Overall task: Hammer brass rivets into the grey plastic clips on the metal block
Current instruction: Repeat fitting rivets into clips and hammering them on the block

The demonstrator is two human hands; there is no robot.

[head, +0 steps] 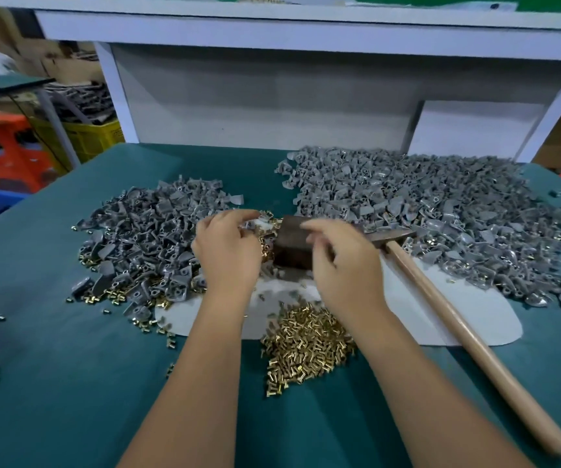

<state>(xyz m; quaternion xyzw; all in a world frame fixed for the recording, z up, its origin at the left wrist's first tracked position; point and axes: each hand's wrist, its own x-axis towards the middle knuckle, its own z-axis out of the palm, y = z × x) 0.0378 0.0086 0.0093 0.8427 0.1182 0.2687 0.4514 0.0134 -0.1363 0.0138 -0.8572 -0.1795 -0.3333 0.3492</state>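
Metal block (294, 246) sits mid-frame between both hands. Left hand (226, 248) pinches a grey clip (255, 224) just left of the block. Right hand (334, 256) hovers over the block, fingers curled; grip unclear. Hammer (454, 315) lies right, untouched. Rivets (306, 346) piled lower centre.

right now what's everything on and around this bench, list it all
metal block: one, dark brown, centre of the bench between the hands
hammer: one, pale wooden handle, lying right of the block, head beside it
grey clips, left pile: too many to count, left of the block
grey clips, right pile: too many to count, larger, behind and right
brass rivets: a heap, gold, near edge between the forearms, strays by the left pile
white sheet: one, under the block and hammer
bench cover: teal
yellow crate: one, far left
left hand: fingers curled at small parts
right hand: over the block, grip unclear
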